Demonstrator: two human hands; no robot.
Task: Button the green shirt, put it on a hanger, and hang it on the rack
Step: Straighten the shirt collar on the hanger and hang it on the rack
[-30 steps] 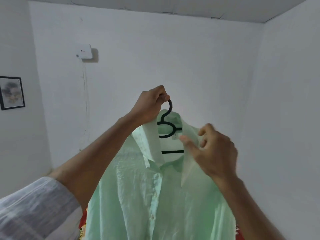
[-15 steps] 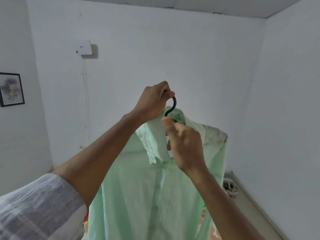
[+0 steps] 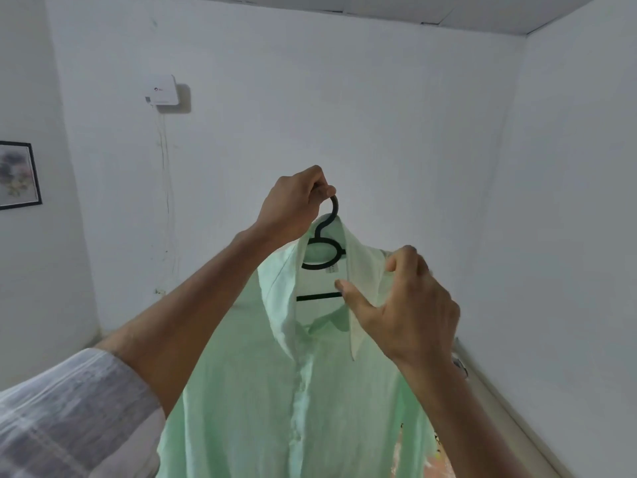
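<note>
Up at chest height you have one green shirt [image 3: 275, 408] on one black hanger [image 3: 322, 260], held in front of the white wall [image 3: 344, 115]: your left hand [image 3: 293, 210] is closed around the hook at the top, and your right hand [image 3: 403, 312] pinches the right collar flap between thumb and fingers. Beyond those two hands you can count one framed picture [image 3: 19, 175], cut off at the left edge, and one small white box [image 3: 162, 94] on the wall. The shirt's hem runs out of view below, most of the hanger is hidden inside the collar, and the buttons along the placket are too faint to count.
</note>
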